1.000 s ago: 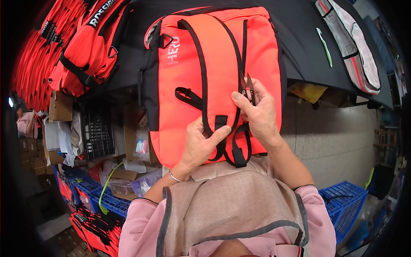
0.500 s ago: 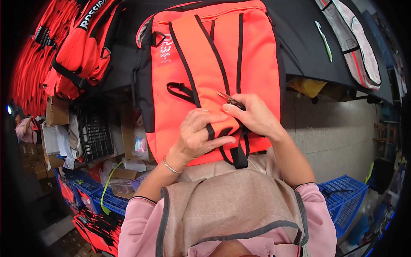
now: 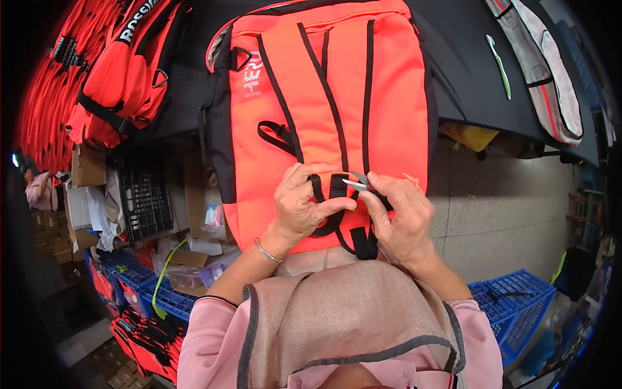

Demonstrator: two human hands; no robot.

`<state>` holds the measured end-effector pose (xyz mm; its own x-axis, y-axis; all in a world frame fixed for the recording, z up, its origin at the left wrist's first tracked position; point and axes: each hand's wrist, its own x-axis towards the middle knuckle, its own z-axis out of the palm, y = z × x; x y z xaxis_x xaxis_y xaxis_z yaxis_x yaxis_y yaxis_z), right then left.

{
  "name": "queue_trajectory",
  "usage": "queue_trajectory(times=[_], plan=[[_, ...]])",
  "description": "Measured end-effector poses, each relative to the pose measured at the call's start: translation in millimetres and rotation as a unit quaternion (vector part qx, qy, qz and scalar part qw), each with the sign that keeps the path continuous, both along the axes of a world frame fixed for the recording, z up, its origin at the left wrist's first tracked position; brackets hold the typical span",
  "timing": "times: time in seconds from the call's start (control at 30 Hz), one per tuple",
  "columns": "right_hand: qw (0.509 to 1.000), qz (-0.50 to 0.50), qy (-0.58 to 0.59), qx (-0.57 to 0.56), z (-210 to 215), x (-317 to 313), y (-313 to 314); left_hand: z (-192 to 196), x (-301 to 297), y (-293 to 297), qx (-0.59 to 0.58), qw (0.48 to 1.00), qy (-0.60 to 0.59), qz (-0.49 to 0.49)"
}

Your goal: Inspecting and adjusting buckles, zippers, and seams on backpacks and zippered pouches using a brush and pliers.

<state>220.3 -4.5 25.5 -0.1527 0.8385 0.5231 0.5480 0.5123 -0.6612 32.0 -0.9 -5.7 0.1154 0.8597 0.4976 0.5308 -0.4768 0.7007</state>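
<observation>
An orange-red backpack (image 3: 395,110) with black edging lies with its shoulder straps facing up, its lower end close to my body. My left hand (image 3: 301,201) grips the padded lower end of a shoulder strap (image 3: 317,129), thumb and fingers around its black webbing (image 3: 338,187). My right hand (image 3: 405,217) pinches small snips (image 3: 356,183), their pale pointed blades beside that webbing. Part of the snips is hidden in my fingers. A small orange bit behind my right knuckles cannot be made out. Black webbing (image 3: 363,243) hangs below, near my lap.
Another red bag (image 3: 116,91) and a stack of red pieces (image 3: 42,110) lie at the far left. A toothbrush (image 3: 499,68) and a grey-pink long pouch (image 3: 544,81) lie on the dark table (image 3: 463,58). Blue crates (image 3: 518,311) stand at lower right; a black crate (image 3: 144,198) stands left.
My right hand has moved down and right. The snips now show pale blades pointing left beside the strap end, where orange-tinted tips showed before. My left hand keeps its hold on the strap.
</observation>
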Motion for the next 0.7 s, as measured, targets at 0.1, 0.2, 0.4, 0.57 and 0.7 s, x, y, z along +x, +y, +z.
queue_trajectory(times=[0.1,0.2,0.4,0.57,0.7], plan=[[0.999,0.0,-0.036,0.01,-4.0,-2.1,-3.7,-0.4,-0.3,-0.7,-0.002,1.0,0.002,0.005],[0.999,-0.003,-0.044,0.019,-6.2,-3.2,-3.7,0.4,0.3,-0.9,0.0,1.0,0.005,0.007],[0.998,-0.006,-0.051,0.027,-9.5,-5.0,-2.7,-0.4,0.9,-0.9,0.002,1.0,0.008,0.009],[0.998,-0.009,-0.06,0.031,-9.7,-5.5,-2.8,-0.5,0.5,-0.8,0.002,1.0,0.01,0.009],[0.997,-0.01,-0.067,0.033,-10.4,-5.0,-2.7,-0.3,0.6,-0.7,-0.001,1.0,0.012,0.005]])
